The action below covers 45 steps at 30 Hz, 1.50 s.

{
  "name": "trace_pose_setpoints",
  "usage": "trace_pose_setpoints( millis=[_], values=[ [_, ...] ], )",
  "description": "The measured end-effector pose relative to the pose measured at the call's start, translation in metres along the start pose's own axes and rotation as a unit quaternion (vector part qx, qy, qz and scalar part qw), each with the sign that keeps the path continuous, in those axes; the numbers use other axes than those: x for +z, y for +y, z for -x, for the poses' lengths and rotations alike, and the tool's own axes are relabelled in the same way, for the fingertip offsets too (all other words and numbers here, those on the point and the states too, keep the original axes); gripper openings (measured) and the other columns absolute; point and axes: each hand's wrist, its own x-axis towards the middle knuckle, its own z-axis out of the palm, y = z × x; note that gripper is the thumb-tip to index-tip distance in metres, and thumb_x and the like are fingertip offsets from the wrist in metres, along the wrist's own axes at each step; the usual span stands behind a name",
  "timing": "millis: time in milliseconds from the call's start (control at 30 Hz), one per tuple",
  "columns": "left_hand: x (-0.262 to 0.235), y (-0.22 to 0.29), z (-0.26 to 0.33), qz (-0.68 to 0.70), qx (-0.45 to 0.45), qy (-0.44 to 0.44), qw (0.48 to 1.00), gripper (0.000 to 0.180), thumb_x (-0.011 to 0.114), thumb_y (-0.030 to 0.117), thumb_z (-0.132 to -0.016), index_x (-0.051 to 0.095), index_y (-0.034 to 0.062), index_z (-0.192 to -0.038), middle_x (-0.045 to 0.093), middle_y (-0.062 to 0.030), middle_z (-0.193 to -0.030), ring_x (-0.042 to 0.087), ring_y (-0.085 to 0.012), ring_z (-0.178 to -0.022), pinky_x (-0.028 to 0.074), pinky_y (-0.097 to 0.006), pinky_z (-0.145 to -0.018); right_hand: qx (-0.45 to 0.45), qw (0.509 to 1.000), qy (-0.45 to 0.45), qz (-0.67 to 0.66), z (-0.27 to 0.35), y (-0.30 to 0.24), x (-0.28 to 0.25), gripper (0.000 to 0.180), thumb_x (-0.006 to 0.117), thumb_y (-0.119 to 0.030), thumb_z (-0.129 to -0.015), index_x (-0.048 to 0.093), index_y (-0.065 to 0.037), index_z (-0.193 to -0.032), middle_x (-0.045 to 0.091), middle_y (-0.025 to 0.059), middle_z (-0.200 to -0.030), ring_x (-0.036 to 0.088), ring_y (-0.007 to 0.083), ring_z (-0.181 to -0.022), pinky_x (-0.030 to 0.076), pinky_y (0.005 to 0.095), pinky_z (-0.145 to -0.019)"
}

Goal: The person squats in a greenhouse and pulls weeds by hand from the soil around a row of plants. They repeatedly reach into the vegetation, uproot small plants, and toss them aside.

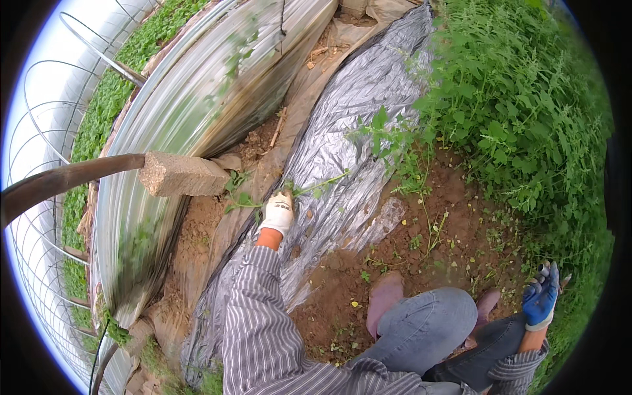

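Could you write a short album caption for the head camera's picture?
A white-gloved left hand grips a leafy stem over silvery sheeting; the blue-gloved right hand is beside dense greenery.

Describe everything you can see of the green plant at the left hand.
The green plant shows on both sides of the gloved left hand, which seems closed around its middle, hiding that part. Broader leaves spread to the left; a thin, sparsely leaved stem slants up to the right over the silvery sheet. It looks fresh. No roots can be made out.

A tan block (pixel 183 174) lies left of the left hand (pixel 279 209), next to a curved brown bar (pixel 72 177). Translucent plastic sheeting (pixel 197 105) spreads up and left from that hand.
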Motion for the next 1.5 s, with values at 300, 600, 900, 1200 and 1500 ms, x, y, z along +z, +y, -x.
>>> trace_pose_setpoints(
  millis=[300,600,900,1200,1500],
  values=[
    [-0.082,0.084,0.043,0.552,0.013,0.052,0.832,0.022,0.055,0.013,-0.085,0.057,0.0002,-0.102,0.063,-0.0099,-0.084,0.058,-0.0196,-0.076,0.044,-0.031,-0.067,-0.028,0.998,-0.059,-0.011,0.032,-0.007,0.000,0.019,0.050,-0.032,-0.091,0.054,-0.015,-0.099,0.048,-0.0082,-0.069,0.039,0.0043,-0.048,0.032,0.0186,-0.040],
    [-0.380,-0.083,-0.012,0.801,-0.081,0.292,0.517,0.019,0.047,0.016,-0.089,0.054,0.0018,-0.100,0.061,-0.0132,-0.091,0.059,-0.0170,-0.073,0.050,-0.028,-0.059,-0.028,0.994,-0.088,-0.062,0.064,-0.006,0.002,0.017,0.050,-0.033,-0.091,0.051,-0.017,-0.093,0.046,-0.0078,-0.067,0.040,0.0045,-0.046,0.037,0.0176,-0.041],
    [-0.314,0.011,0.044,0.711,-0.120,0.219,0.657,0.037,0.059,0.023,-0.084,0.051,0.0054,-0.115,0.059,-0.0088,-0.094,0.058,-0.0155,-0.072,0.049,-0.029,-0.055,-0.059,0.989,-0.086,-0.106,0.083,-0.028,-0.008,0.019,0.053,-0.030,-0.088,0.056,-0.012,-0.095,0.057,0.0025,-0.072,0.037,0.0075,-0.050,0.034,0.0240,-0.046],
    [-0.383,0.292,0.162,0.686,0.189,-0.099,0.695,0.025,0.057,0.030,-0.086,0.060,0.0108,-0.103,0.064,-0.0010,-0.089,0.049,-0.0043,-0.046,0.038,-0.018,-0.037,-0.060,0.922,-0.224,0.309,0.097,-0.011,-0.016,0.025,0.059,-0.027,-0.083,0.058,-0.004,-0.094,0.060,0.0036,-0.075,0.054,0.0088,-0.059,0.043,0.0223,-0.046],
    [-0.410,0.387,0.176,0.478,0.406,0.276,0.728,0.041,0.061,0.017,-0.082,0.048,0.0059,-0.119,0.055,-0.0120,-0.106,0.056,-0.0211,-0.082,0.047,-0.030,-0.067,-0.165,0.684,-0.280,0.653,0.138,0.015,-0.021,0.049,0.054,-0.050,-0.078,0.060,-0.004,-0.093,0.062,0.0158,-0.080,0.060,0.0311,-0.077,0.046,0.0382,-0.072]
  ],
)
